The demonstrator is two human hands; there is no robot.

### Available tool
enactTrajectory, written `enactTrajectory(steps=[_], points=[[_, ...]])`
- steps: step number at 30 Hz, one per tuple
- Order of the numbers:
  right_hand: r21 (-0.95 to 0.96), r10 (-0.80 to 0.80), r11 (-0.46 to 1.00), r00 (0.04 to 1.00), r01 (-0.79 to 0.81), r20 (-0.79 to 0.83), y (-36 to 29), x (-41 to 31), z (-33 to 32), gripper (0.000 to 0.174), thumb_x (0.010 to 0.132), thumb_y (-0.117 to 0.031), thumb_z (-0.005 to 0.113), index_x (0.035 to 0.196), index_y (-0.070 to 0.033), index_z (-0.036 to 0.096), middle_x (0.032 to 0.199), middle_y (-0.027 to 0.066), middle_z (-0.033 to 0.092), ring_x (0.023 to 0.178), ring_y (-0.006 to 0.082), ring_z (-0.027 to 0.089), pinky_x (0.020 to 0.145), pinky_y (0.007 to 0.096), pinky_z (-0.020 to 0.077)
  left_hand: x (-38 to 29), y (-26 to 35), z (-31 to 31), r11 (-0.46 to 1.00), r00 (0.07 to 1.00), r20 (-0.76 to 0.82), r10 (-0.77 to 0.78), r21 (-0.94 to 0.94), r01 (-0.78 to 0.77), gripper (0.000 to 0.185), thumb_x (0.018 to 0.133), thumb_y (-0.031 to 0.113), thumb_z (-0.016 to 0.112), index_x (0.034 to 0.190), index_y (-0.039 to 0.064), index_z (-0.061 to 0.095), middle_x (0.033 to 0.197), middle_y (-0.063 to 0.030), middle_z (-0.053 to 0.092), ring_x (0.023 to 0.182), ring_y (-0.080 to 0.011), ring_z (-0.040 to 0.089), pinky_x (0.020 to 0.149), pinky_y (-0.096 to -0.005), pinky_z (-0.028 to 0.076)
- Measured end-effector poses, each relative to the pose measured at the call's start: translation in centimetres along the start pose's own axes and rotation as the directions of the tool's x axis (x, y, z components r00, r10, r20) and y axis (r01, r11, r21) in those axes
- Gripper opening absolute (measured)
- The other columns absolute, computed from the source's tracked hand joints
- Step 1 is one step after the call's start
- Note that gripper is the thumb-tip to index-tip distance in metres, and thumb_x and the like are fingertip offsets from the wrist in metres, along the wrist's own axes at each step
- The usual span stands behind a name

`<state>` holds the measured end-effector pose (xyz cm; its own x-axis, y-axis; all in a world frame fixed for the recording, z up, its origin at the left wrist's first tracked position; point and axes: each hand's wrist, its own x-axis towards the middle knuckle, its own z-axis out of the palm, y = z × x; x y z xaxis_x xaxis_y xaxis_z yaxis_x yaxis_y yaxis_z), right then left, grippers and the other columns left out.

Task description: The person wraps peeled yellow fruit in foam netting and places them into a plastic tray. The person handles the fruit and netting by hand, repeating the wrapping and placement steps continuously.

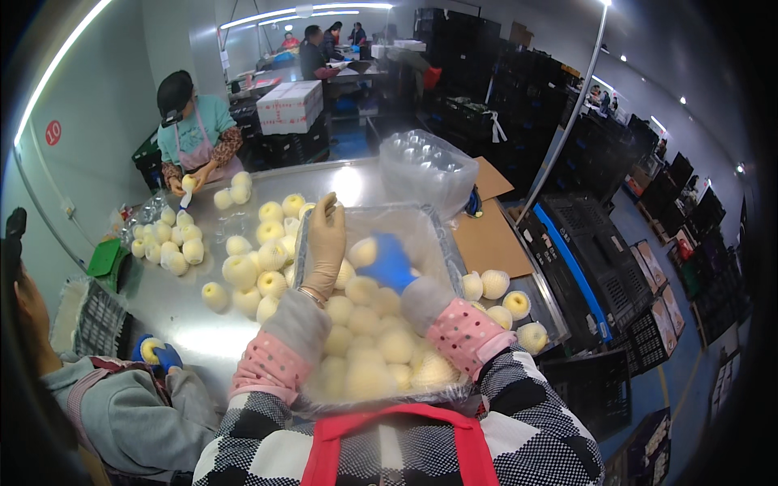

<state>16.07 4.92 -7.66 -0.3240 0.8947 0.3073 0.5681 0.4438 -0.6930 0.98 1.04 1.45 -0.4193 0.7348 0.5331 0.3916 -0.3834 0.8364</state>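
Observation:
In front of me a crate lined with clear plastic film holds many pale yellow fruits, apples or pears by their look, some in white foam nets. My left hand, in a beige glove, is raised at the crate's left rim, its fingers loosely bent and nothing seen in them. Over the crate's inside, my right hand in a blue glove is smeared by motion. One yellow fruit lies right against its fingers; the blur hides whether they grip it. Left of the crate, several netted fruits crowd the metal table.
Netted fruits and a cardboard sheet lie to the right. Behind the crate stands a plastic bag of clear trays. Two co-workers, one at the far left and one near left, handle fruit. Black crates stack at right.

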Motion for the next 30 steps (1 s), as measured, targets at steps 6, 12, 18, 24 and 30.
enactTrajectory(steps=[6,12,18,24,30], points=[[0.024,-0.163,0.981,0.884,0.193,-0.437,0.1,1.6,-2.9,0.099,0.065,-0.023,0.093,0.15,-0.007,0.044,0.141,0.0197,0.05,0.129,0.0379,0.051,0.11,0.0471,0.0428,-0.1,-3.5,1.1,0.471,0.495,0.746,-0.445,-0.276,0.838,0.079,0.103,0.065,0.041,0.149,0.001,0.042,0.143,-0.0153,0.056,0.128,-0.029,0.056,0.11,-0.0395,0.045],[0.134,-0.319,0.913,0.878,0.386,-0.356,-4.3,0.6,-3.9,0.094,0.082,-0.028,0.085,0.158,-0.008,0.032,0.146,0.0187,0.049,0.129,0.0313,0.053,0.108,0.0424,0.0441,0.6,-2.9,0.7,0.595,0.679,0.693,-0.243,-0.446,0.669,0.078,0.101,0.069,0.043,0.141,0.002,0.051,0.129,-0.0118,0.061,0.11,-0.0207,0.062,0.096,-0.0358,0.052],[0.711,0.234,0.619,0.942,-0.335,0.24,-4.5,0.8,-4.6,0.08,0.097,-0.046,0.069,0.156,-0.006,0.032,0.117,0.0155,0.064,0.087,0.0221,0.069,0.078,0.0338,0.0581,0.7,-1.8,-0.5,0.851,0.832,0.488,-0.264,-0.289,0.44,0.068,0.1,0.051,0.061,0.146,0.004,0.048,0.132,-0.0149,0.059,0.123,-0.0229,0.058,0.101,-0.0378,0.051],[0.761,0.256,0.585,0.954,-0.281,0.155,-2.4,1.1,-3.9,0.065,0.101,-0.047,0.064,0.148,-0.007,0.046,0.101,0.0111,0.068,0.071,0.0181,0.068,0.065,0.0307,0.0572,-0.6,-0.7,1.5,0.807,0.812,0.513,-0.277,-0.334,0.487,0.085,0.095,0.045,0.069,0.155,0.002,0.028,0.135,-0.0165,0.055,0.12,-0.0241,0.058,0.09,-0.0316,0.054],[0.599,0.253,0.785,0.964,-0.158,-0.078,-2.6,0.9,-3.6,0.051,0.104,-0.041,0.058,0.137,-0.002,0.058,0.087,0.0119,0.071,0.067,0.017,0.068,0.063,0.0302,0.0556,-0.8,-0.8,1.7,0.908,0.883,0.442,-0.158,-0.285,0.306,0.066,0.099,0.046,0.064,0.144,0.001,0.045,0.123,-0.0137,0.061,0.104,-0.0199,0.062,0.08,-0.0309,0.055]])
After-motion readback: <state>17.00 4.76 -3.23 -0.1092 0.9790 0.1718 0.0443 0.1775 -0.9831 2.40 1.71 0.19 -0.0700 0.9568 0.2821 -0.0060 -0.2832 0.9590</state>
